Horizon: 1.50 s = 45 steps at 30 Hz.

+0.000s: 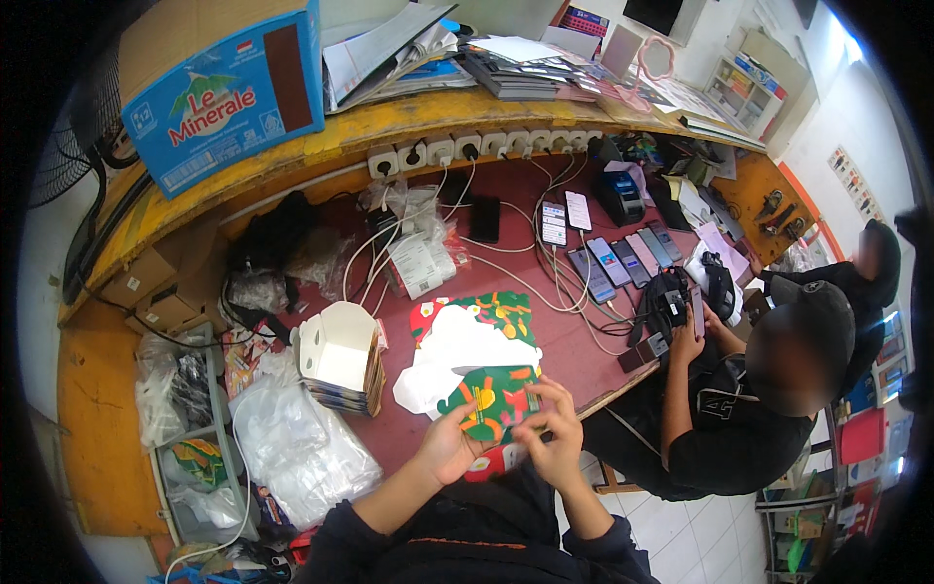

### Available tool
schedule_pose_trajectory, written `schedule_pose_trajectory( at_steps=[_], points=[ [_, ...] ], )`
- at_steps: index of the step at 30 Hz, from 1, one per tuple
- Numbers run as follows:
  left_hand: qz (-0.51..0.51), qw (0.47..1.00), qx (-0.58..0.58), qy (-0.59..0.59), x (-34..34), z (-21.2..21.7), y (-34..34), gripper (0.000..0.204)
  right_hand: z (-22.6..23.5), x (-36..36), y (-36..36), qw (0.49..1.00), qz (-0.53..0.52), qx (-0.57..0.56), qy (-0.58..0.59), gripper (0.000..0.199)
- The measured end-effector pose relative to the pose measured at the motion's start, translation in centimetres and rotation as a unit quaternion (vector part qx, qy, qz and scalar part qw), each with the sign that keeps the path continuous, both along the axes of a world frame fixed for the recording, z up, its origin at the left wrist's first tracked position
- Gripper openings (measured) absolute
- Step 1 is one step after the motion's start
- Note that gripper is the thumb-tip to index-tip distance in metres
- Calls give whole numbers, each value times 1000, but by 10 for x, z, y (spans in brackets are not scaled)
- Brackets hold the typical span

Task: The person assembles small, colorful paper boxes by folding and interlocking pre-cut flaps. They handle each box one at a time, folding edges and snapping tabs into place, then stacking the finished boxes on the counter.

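A flat, partly folded paper food box point(477, 336) lies on the dark red tabletop in front of me. Its inside is white, and its outside is green with red, yellow and orange prints. One green flap stands raised toward me. My left hand point(450, 446) grips that flap's left side, thumb on the printed face. At the flap's right edge, the bent fingers of my right hand point(553, 436) close on the card; exactly where they pinch is partly hidden. Left of the sheet stands a nested stack of formed paper food boxes point(341, 355), white inside.
Clear plastic bags point(297, 428) and a grey crate point(199, 467) fill the left. Several phones point(628, 258) with white charging cables point(545, 238) lie at the back right. A seated person point(730, 399) holds a phone close on my right. Above runs a shelf with a blue carton point(224, 102).
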<state>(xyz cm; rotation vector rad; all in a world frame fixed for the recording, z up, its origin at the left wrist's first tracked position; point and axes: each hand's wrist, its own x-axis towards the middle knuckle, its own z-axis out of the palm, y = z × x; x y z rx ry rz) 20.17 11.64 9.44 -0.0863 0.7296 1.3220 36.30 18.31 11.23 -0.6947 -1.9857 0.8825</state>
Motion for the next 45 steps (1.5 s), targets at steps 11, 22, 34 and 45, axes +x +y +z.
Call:
schedule_pose_trajectory(
  at_steps=[11,22,34,45],
  points=[
    [3,972,156,175,23,5,-18,38,-12,-24,-14,972,-75,-129,182,14],
    [-87,970,226,-4,-9,-8,-24,49,-6,-12,-12,937,104,-253,216,60],
    [-181,860,457,-139,-27,-16,-24,93,-13,2,5,976,173,-101,89,39],
    [-426,797,222,367,-35,31,-16,42,15,5,18,990,121,35,-67,61]
  ],
)
